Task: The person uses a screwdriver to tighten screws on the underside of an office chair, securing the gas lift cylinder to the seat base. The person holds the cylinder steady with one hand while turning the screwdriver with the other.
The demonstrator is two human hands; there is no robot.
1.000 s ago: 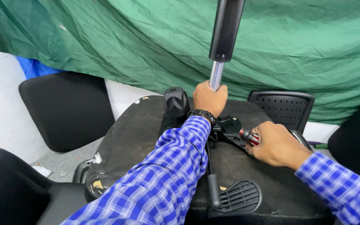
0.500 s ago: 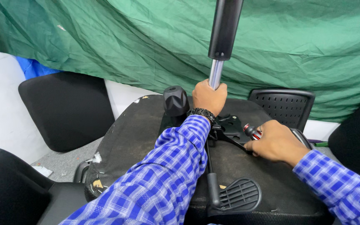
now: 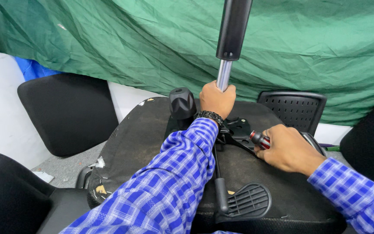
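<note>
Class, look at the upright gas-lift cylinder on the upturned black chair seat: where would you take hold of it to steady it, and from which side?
Probably on the bare shiny metal rod, below the thicker black sleeve. It stands upright and is slim enough for a full wrap. Come from the near side, as the left hand does, since the black knob crowds its left.

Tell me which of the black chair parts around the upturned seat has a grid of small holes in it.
The black perforated plastic chair back behind the right hand, against the green cloth. The black padded chair back at left is solid.
</note>
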